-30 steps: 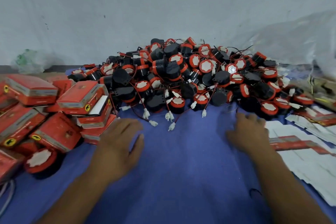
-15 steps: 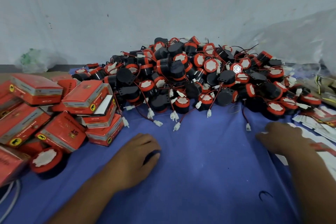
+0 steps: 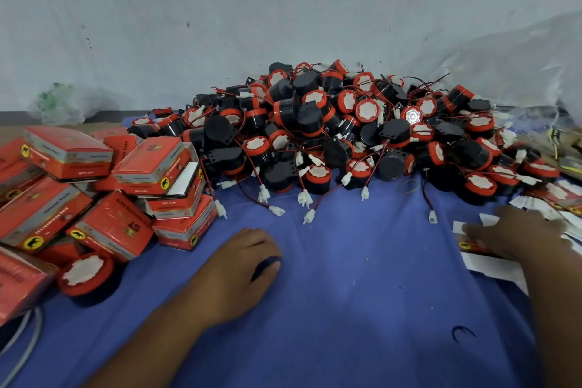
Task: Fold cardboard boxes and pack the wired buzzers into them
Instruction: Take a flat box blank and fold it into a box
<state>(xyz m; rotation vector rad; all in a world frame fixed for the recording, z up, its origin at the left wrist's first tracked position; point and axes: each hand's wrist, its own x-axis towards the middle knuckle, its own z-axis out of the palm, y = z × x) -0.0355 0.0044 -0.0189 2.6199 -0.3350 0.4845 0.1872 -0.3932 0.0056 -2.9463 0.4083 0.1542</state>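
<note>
The pile of buzzers (image 3: 330, 129), round black plastic with red rims and thin wires, sits beyond both hands on the blue cloth (image 3: 362, 277). The right hand (image 3: 519, 230) lies on the flat boxes (image 3: 491, 266) of thin card; it is blurry, so I cannot tell its grip. The left hand (image 3: 239, 271) rests on the cloth, fingers loosely curled, holding nothing.

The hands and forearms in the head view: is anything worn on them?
Nothing shows. The left hand and the right hand are bare, without gloves; no ring shows on the fingers, though the right hand is blurred. Both forearms are bare too: no sleeve, watch or band.
</note>
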